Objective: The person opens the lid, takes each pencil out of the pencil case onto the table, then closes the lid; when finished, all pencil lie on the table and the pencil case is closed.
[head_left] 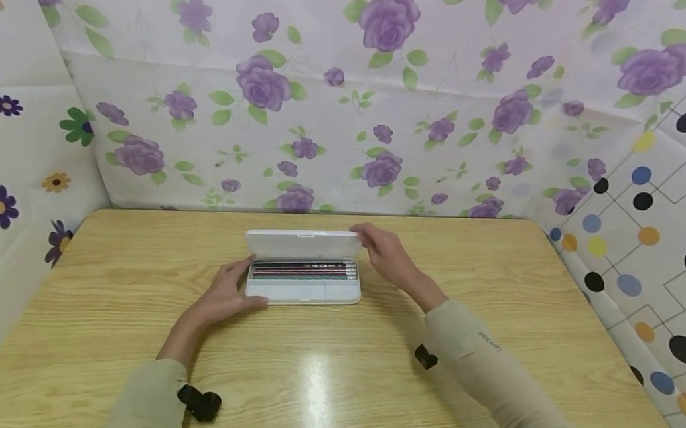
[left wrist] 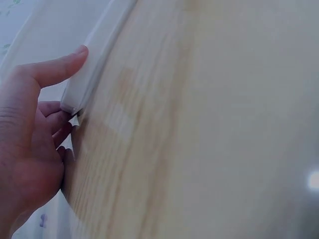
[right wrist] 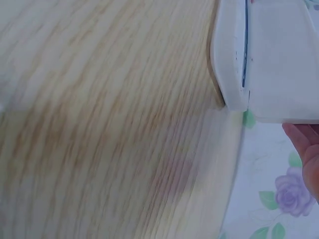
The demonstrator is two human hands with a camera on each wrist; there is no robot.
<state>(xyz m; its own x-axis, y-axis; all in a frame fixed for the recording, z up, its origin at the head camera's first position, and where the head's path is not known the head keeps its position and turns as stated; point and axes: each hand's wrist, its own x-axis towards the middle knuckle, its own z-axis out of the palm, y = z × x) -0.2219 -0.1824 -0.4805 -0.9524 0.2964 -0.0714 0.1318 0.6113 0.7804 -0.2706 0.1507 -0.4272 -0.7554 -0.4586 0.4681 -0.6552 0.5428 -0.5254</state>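
Observation:
A white pencil case lies on the table with its lid raised along the far side. Several dark, red and green pencils lie side by side in its rear half, and a bare white section fills the front. My left hand holds the case's left end, thumb on the front rim and fingers round the back corner; the left wrist view shows this thumb over the edge. At the lid's right upper corner, my right hand pinches the edge. Only part of that hand appears in the right wrist view.
The wooden table extends around the case on every side. A purple-flowered sheet hangs behind its far edge, with a dotted sheet on the right. Black wrist cameras sit at both sleeves.

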